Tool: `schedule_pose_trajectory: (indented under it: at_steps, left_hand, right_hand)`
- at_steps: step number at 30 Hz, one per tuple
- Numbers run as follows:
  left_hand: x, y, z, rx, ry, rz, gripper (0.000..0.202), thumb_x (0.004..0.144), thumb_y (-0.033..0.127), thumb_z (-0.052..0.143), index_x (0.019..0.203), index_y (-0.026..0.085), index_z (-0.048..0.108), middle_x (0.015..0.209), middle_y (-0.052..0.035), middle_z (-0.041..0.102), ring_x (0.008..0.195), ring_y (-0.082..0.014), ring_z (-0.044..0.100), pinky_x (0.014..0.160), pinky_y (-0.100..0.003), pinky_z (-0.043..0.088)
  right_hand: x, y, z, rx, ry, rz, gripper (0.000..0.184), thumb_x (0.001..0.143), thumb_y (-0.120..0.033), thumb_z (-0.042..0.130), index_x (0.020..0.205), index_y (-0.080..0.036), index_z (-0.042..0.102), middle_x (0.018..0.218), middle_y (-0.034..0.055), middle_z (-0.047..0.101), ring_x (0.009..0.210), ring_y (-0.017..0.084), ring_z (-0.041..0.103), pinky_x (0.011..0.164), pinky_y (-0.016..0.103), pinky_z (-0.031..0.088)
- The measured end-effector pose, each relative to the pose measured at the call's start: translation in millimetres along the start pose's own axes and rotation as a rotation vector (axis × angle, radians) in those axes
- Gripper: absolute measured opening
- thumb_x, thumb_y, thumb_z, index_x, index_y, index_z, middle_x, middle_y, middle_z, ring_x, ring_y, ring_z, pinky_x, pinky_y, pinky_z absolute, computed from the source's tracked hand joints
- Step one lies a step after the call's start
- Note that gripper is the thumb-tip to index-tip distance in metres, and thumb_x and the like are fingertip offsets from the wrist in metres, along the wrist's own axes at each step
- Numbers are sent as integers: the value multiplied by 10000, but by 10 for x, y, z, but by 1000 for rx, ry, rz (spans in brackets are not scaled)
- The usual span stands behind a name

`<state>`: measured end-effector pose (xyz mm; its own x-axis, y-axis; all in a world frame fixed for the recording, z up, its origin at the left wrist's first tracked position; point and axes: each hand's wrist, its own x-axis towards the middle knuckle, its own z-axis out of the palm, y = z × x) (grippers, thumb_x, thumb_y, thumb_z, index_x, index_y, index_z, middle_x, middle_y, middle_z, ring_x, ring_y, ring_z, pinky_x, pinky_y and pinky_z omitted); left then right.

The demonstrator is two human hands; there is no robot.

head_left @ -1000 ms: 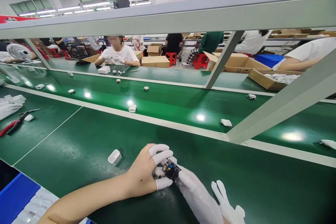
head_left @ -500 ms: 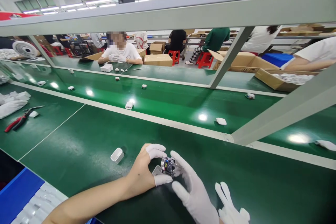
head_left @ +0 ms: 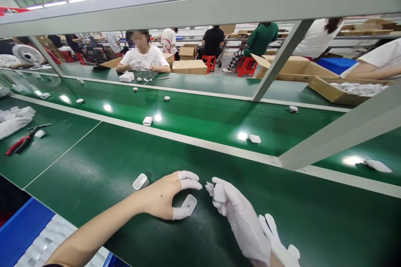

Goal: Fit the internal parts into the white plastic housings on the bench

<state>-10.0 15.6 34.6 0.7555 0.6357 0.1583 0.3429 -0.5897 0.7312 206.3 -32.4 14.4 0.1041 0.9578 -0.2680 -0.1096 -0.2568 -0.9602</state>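
Note:
My left hand (head_left: pixel 167 196), with white finger cots on the thumb and two fingers, is open, its fingers spread. Its thumb overlaps the edge of a small white plastic shell (head_left: pixel 189 204), which shows its hollow side; whether they touch I cannot tell. My right hand (head_left: pixel 234 212), in a white glove, is closed around a small white block-shaped part (head_left: pixel 219 194) with greyish pieces sticking out on its left. Glove fingers hide much of this part. A second hollow white shell (head_left: pixel 140 181) lies on the green table beyond my left forearm.
Beyond a pale rail runs a green belt (head_left: pixel 200 121) with several small white parts. Pliers (head_left: pixel 21 144) lie at left; a spare white glove (head_left: pixel 275 233) lies beside my right wrist. A slanted metal post (head_left: pixel 338 129) stands at right. A co-worker (head_left: pixel 144 56) sits opposite.
The hands have drawn apart. My left hand has let go of the circuit board, and my right hand has moved right with a white part. Parts on the belt have shifted left.

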Motion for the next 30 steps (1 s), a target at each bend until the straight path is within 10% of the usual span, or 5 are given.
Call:
schedule_pose_trajectory:
  at_steps: [6,10,16,24,30]
  left_hand:
    - [-26,-189,134,78,-219,-66,549,710,189,723,1205,279,503,1112,-30,588,1020,-221,565,901,-329,463]
    - [-51,-250,353,-5,-132,-243,485,685,242,772,1102,239,524,979,-6,554,781,-162,549,669,-254,455]
    - [-75,-266,592,-141,7,-265,507,661,213,788,1105,225,544,952,-5,578,806,-171,555,728,-268,459]
    - [-72,-287,631,-63,59,-145,517,701,336,780,1171,264,578,1083,-35,623,979,-225,579,877,-331,464]
    - [-106,-280,714,25,107,-137,475,709,311,739,1153,261,580,1062,-34,637,942,-227,595,834,-336,473]
  right_hand:
    - [-25,0,32,134,-196,97,469,819,-554,562,1082,-174,637,718,16,541,575,135,434,581,288,422]
    - [-56,44,42,-13,-221,144,533,665,-482,756,1110,-224,616,818,12,587,669,146,517,678,298,451]
    - [-61,233,80,-185,-227,74,392,748,-474,618,1006,-179,603,578,-50,457,546,125,418,571,276,396]
    - [-20,207,0,-572,-265,-468,91,791,-255,585,858,-270,644,878,8,630,853,204,581,813,373,452]
    - [-108,303,98,-614,-167,-459,101,830,-185,561,868,-269,600,927,-4,659,904,185,603,890,369,469]
